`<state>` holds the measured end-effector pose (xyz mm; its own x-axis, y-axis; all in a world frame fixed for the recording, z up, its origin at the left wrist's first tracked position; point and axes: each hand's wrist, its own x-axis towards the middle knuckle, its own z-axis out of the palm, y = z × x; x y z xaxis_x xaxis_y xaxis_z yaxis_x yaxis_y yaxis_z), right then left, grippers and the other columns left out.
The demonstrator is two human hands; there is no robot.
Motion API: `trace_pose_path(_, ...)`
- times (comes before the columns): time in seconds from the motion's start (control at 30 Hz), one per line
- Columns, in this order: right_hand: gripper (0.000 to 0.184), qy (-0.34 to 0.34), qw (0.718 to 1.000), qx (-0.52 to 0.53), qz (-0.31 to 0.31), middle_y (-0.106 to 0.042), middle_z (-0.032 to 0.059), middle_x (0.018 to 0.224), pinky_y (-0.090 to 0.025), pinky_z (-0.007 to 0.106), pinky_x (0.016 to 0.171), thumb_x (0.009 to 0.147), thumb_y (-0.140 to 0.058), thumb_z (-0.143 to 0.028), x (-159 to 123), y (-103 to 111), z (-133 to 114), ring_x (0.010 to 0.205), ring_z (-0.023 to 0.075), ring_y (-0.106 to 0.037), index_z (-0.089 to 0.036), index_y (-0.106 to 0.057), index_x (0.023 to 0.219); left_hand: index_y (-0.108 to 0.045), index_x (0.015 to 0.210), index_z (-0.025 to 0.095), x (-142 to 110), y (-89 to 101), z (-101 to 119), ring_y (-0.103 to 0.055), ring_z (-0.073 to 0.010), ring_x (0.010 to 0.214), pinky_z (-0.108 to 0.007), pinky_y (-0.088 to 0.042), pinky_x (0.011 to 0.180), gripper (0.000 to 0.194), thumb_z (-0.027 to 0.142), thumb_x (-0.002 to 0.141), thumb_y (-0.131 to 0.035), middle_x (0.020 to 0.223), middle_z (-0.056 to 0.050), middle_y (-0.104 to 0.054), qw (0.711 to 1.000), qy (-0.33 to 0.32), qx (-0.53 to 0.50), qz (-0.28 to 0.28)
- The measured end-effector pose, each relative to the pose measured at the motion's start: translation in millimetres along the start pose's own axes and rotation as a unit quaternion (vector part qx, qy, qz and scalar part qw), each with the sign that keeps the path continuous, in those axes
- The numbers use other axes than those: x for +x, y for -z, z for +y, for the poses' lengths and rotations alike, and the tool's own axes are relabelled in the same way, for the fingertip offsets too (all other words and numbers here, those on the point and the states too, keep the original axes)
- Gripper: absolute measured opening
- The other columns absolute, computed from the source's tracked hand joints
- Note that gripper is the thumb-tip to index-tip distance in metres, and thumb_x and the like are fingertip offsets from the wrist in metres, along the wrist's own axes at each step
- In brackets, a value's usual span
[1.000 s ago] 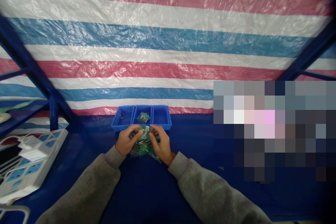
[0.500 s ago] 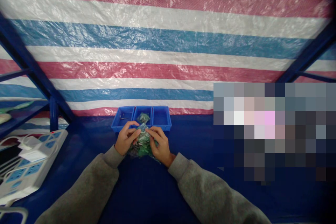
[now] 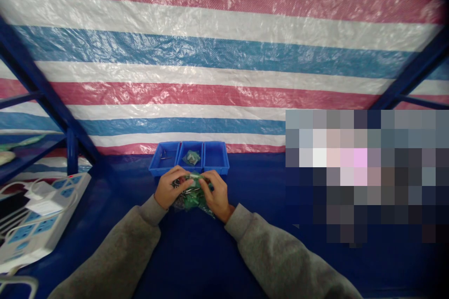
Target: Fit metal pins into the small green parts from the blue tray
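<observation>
Both hands are close together over a crumpled heap of clear and green plastic bags (image 3: pixel 192 201) with thin dark and silvery pieces among them. My left hand (image 3: pixel 171 188) pinches the top edge of a small clear plastic bag (image 3: pixel 194 176) from the left. From the right, my right hand (image 3: pixel 216 193) grips the same edge with thumb and fingers. The fingers hide part of this bag, and its contents are unclear. Just beyond the hands stands a blue three-compartment tray (image 3: pixel 214 171). A small filled plastic bag (image 3: pixel 192 157) lies in its middle compartment, and thin metal pieces (image 3: pixel 166 157) lie in the left one.
On the left lies a white power strip (image 3: pixel 58 229) with a plugged-in white adapter (image 3: pixel 45 200) and cables. Blue frame posts (image 3: pixel 72 152) rise on both sides. A striped plastic sheet (image 3: pixel 196 93) forms the back. A blurred-out patch covers the right side.
Both hands have moved slightly down toward me, over the heap, and the small bag between the fingers has lowered and tilted. More of the tray's middle compartment and its bag now shows.
</observation>
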<state>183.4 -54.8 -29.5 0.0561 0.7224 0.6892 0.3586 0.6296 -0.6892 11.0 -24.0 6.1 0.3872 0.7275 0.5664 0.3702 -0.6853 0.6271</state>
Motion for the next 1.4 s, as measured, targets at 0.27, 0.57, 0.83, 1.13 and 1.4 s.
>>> trace_pose_path(0.27, 0.018, -0.011, 1.0, -0.018, -0.009, -0.058, 0.0011, 0.071, -0.042, 0.025, 0.065, 0.088, -0.05, -0.026, -3, -2, 5, 0.066, 0.0129, -0.054, -0.018, -0.057, 0.074, -0.066, 0.086, 0.016, -1, -2.9, -1, -0.061, -0.0162, 0.082, -0.028, -0.048, 0.077, 0.016, 0.03, 0.082, -0.059, 0.087, -0.005, -0.065, 0.998, -0.028, 0.049, 0.018)
trace_pose_path(0.57, 0.02, -0.023, 0.999, -0.043, -0.005, -0.059, 0.001, 0.069, -0.041, 0.024, 0.063, 0.088, -0.049, -0.028, -4, -2, 6, 0.064, 0.0131, -0.055, -0.017, -0.059, 0.075, -0.066, 0.089, 0.017, -5, -4.1, -9, -0.064, -0.015, 0.074, -0.024, -0.049, 0.071, 0.02, 0.034, 0.079, -0.062, 0.082, -0.003, -0.069, 0.996, 0.003, 0.087, 0.017)
trace_pose_path(0.83, 0.019, -0.008, 0.999, -0.019, -0.025, -0.062, 0.0035, 0.077, -0.045, 0.026, 0.069, 0.088, -0.05, -0.029, -3, 1, 1, 0.07, 0.0143, -0.057, -0.017, -0.063, 0.091, -0.066, 0.076, 0.017, -4, -2.5, -6, -0.063, -0.0135, 0.066, -0.023, -0.049, 0.066, 0.019, 0.035, 0.079, -0.061, 0.072, -0.001, -0.068, 0.996, 0.011, 0.084, 0.026)
trace_pose_path(1.13, 0.019, -0.004, 1.0, -0.014, -0.028, -0.061, 0.0032, 0.075, -0.046, 0.026, 0.067, 0.087, -0.051, -0.031, -3, 1, 1, 0.068, 0.0141, -0.056, -0.016, -0.062, 0.089, -0.063, 0.067, 0.018, -4, -1.3, 0, -0.059, -0.0111, 0.057, -0.021, -0.048, 0.061, 0.021, 0.036, 0.078, -0.062, 0.062, 0.002, -0.065, 0.993, 0.006, 0.109, 0.055)
trace_pose_path(1.4, 0.019, -0.016, 1.0, -0.011, -0.023, -0.061, 0.0028, 0.075, -0.045, 0.025, 0.067, 0.09, -0.047, -0.028, -2, 0, 2, 0.068, 0.0136, -0.056, -0.017, -0.062, 0.085, -0.067, 0.084, 0.018, -7, -4.2, -6, -0.064, -0.0148, 0.073, -0.024, -0.05, 0.074, 0.015, 0.03, 0.081, -0.059, 0.08, -0.002, -0.07, 0.991, -0.03, 0.107, 0.076)
